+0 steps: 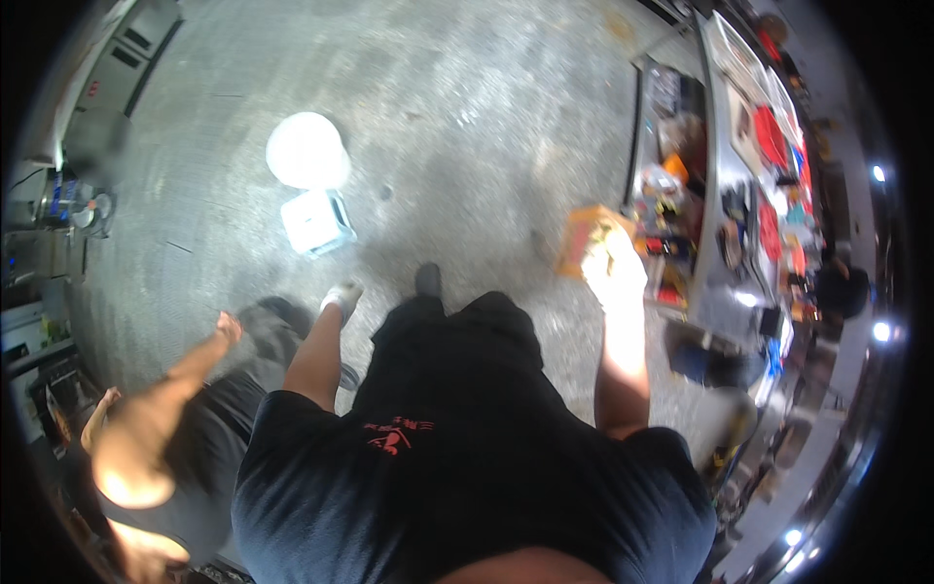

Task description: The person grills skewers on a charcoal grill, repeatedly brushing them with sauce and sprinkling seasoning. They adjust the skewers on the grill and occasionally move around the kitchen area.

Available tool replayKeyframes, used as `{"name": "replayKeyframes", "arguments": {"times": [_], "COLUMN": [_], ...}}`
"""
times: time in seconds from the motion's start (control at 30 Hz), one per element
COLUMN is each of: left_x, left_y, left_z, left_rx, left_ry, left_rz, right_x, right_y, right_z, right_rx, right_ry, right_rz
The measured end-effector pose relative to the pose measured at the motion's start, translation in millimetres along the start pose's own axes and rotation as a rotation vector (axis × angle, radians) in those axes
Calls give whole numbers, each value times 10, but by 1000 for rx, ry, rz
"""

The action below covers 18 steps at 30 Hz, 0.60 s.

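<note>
My left hand (343, 299), in a pale glove, hangs at my left side above the concrete floor, its fingers curled with nothing seen in them. My right hand (616, 271) is raised on the right and washed out by glare. A small yellowish thing (603, 233) shows at its fingertips; whether the hand grips it is unclear. Just beyond lies an open brown cardboard box (570, 241), partly hidden by the hand; I cannot tell whether they touch.
A pale plastic stool (314, 223) and a round white object (305, 150) stand ahead on the left. Along the right runs a metal worktable (719, 281) with trays and a loaded lower shelf. Close on my left is another person (211, 409); grey cabinets (128, 55) stand far left.
</note>
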<state>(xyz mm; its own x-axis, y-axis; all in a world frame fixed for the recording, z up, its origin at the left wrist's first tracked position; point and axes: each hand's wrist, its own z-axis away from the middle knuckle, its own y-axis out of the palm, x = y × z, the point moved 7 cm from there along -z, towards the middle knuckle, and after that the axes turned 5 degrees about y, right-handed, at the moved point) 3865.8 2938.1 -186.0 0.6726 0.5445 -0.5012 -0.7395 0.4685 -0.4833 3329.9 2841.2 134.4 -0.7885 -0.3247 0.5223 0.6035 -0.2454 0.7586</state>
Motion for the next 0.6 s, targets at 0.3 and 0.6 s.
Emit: {"name": "replayKeyframes", "arguments": {"times": [0.3,0.6], "left_x": [-2398,-1542], "left_y": [-2497,-2187], "left_z": [-2534,-2043], "left_rx": [-340,-74], "left_ry": [302,-557], "left_rz": [161,271], "right_x": [605,598], "right_y": [223,2574], "right_z": [-2677,-6778], "right_rx": [-171,431], "right_ry": [66,506], "right_rz": [208,324]}}
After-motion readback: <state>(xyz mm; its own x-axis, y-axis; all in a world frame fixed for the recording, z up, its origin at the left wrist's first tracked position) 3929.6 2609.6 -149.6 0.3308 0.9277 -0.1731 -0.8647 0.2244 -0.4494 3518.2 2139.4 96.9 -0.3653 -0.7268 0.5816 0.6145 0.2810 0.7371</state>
